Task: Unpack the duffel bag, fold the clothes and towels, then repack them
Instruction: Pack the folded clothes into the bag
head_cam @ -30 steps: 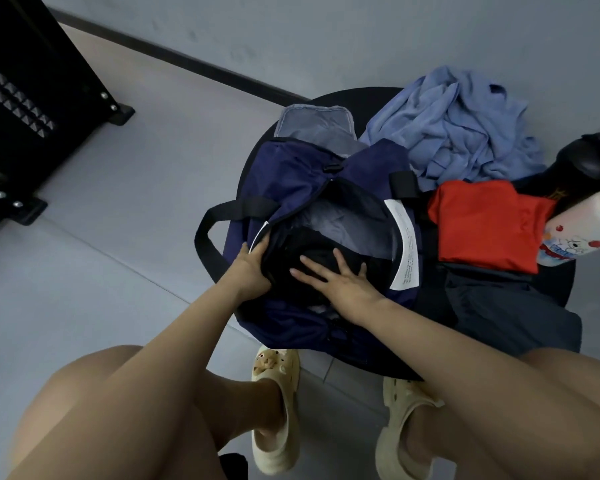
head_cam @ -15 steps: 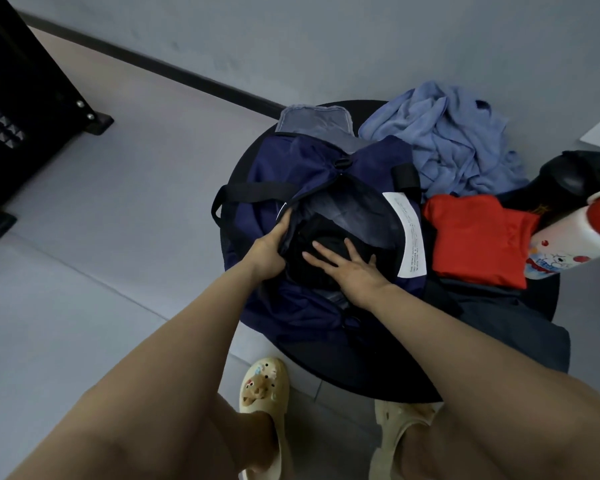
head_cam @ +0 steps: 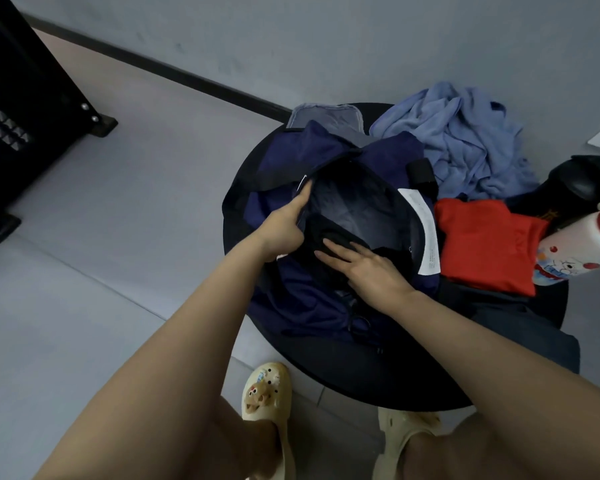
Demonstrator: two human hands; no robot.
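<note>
**Two hands in the bag, black piece going down**

Both your hands are at the mouth of the navy duffel bag (head_cam: 293, 306), which sits on the round black table (head_cam: 388, 386). Your left hand (head_cam: 284, 225) is on the bag's left rim, thumb pointing up along the edge; the other fingers curl round the rim, so it looks like you're gripping it to keep it open. Your right hand (head_cam: 368, 266) lies flat with fingers straight and slightly spread, pressing on a black garment (head_cam: 329, 230) inside the opening, right under your fingertips. Just past those fingertips is the bag's grey lining.

Off to the right of your right hand, beside the bag, there's a folded red garment (head_cam: 485, 244), touching a dark folded one (head_cam: 520, 327) nearer you. Beyond it sits a crumpled light blue cloth (head_cam: 465, 140). A white bottle with a red cap (head_cam: 575, 247) pokes in from the right edge.
</note>
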